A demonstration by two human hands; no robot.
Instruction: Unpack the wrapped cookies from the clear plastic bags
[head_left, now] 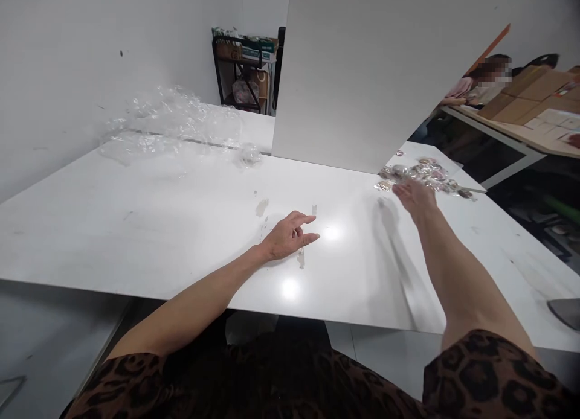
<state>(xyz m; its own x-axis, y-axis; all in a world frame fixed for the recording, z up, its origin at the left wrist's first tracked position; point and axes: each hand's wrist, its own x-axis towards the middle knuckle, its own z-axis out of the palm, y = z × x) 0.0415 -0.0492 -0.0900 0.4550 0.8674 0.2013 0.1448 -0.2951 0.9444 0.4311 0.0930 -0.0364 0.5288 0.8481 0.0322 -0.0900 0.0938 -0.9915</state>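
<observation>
My left hand (290, 233) hovers over or rests on the middle of the white table (203, 226), thumb and forefinger apart with nothing between them. At the right, my right hand (415, 197) reaches to the near edge of a pile of small items in clear plastic wrappers (428, 172). Its fingers are blurred by motion, and I cannot tell whether they touch or hold one of the packets. What the packets contain is too small to make out.
Crumpled clear plastic bags (172, 120) lie at the back left. A tall white panel (344, 75) stands at the table's rear. Behind are a black shelf cart (242, 63), cardboard boxes (525, 96) on another table, and a seated person (466, 90). A dark round object (564, 311) sits at the right edge.
</observation>
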